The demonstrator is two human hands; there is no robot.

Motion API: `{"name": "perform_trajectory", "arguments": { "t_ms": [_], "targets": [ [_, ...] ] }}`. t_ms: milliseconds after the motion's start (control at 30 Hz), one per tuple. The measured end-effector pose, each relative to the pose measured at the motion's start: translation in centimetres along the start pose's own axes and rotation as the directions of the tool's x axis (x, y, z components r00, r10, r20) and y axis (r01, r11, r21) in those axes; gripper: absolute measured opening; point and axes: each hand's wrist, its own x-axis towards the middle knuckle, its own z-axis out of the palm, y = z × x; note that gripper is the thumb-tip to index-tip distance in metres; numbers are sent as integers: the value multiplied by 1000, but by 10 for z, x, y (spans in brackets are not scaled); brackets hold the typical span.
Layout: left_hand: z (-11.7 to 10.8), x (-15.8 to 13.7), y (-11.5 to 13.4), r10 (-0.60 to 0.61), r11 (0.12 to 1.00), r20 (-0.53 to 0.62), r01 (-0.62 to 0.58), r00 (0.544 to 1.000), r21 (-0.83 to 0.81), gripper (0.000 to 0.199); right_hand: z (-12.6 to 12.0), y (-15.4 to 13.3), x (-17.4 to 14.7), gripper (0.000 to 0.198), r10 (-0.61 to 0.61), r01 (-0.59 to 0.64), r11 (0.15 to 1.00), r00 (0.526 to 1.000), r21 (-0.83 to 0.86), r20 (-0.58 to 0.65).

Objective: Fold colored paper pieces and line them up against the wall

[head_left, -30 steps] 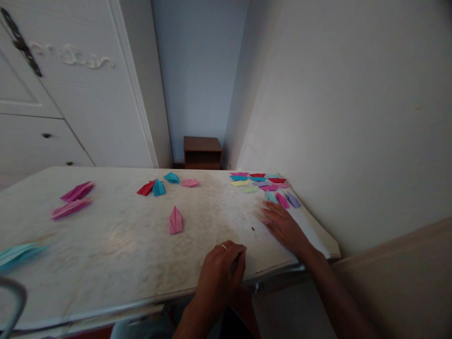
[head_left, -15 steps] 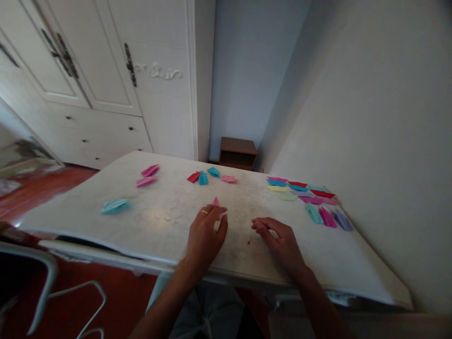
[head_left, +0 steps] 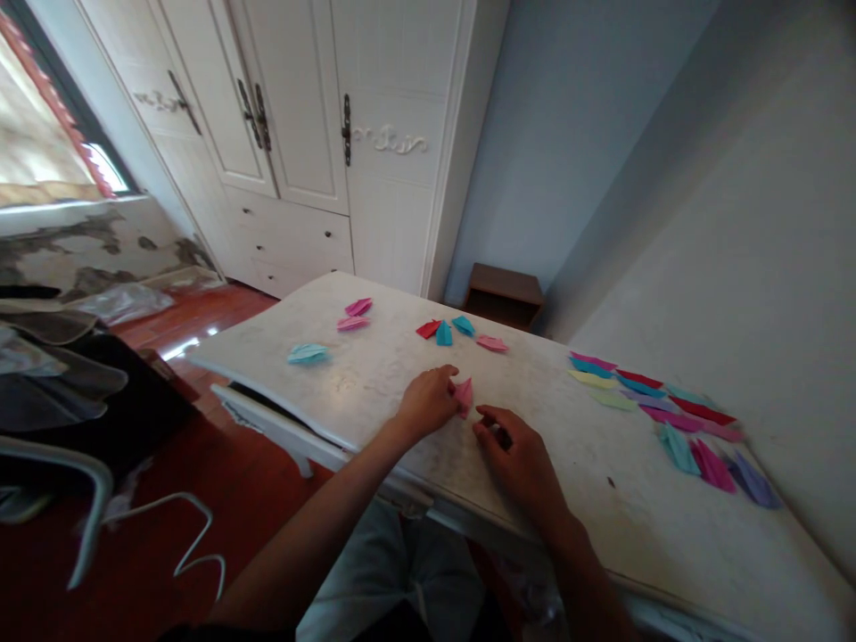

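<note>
A small pink folded paper piece [head_left: 464,398] is pinched at its left side by my left hand [head_left: 428,401], low over the table. My right hand [head_left: 518,455] hovers just to the right of it, fingers curled but thumb and forefinger slightly apart, with nothing seen between them. Beyond my hands lie a red folded paper [head_left: 428,330], two blue folded papers [head_left: 444,333] and another pink folded paper [head_left: 492,343]. Farther left are two pink folded papers [head_left: 353,323] and a light turquoise folded paper [head_left: 308,354].
Several coloured folded papers [head_left: 662,417] lie in rows along the right side of the white table [head_left: 374,383]. A small dark speck [head_left: 611,482] is on the tabletop. White wardrobes [head_left: 394,214] and a brown cabinet [head_left: 503,283] stand behind; a white metal frame [head_left: 100,481] is at left.
My view has turned left, so the table appears shifted right. My right hand has come closer to my left hand, and the pink paper in my left hand now shows more fully.
</note>
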Motion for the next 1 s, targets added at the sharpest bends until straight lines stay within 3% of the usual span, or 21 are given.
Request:
{"name": "perform_trajectory", "arguments": {
  "t_ms": [167,367,600,767,900,1000],
  "targets": [
    [-3,-1,-15,-41,974,29,46,999,-223,47,2,0,0,33,4,-4,1000,1000,-16,-11],
    [-16,-18,-9,47,871,67,-8,997,-491,21,-1,-1,-4,32,46,-44,995,999,87,-26],
    [-18,-27,25,148,885,112,-81,983,-459,19,-11,1,-9,41,101,-96,917,995,387,8],
    [-8,-23,39,105,910,56,-73,993,-408,20,-24,5,-15,37,118,-84,932,990,352,-76],
    [4,-16,55,133,819,203,8,970,-574,27,-42,13,-19,37,152,-101,926,982,363,-113],
    [20,-4,71,212,793,253,-15,944,-609,31,-61,26,-23,35,177,-108,922,972,373,-155]
  ]
}}
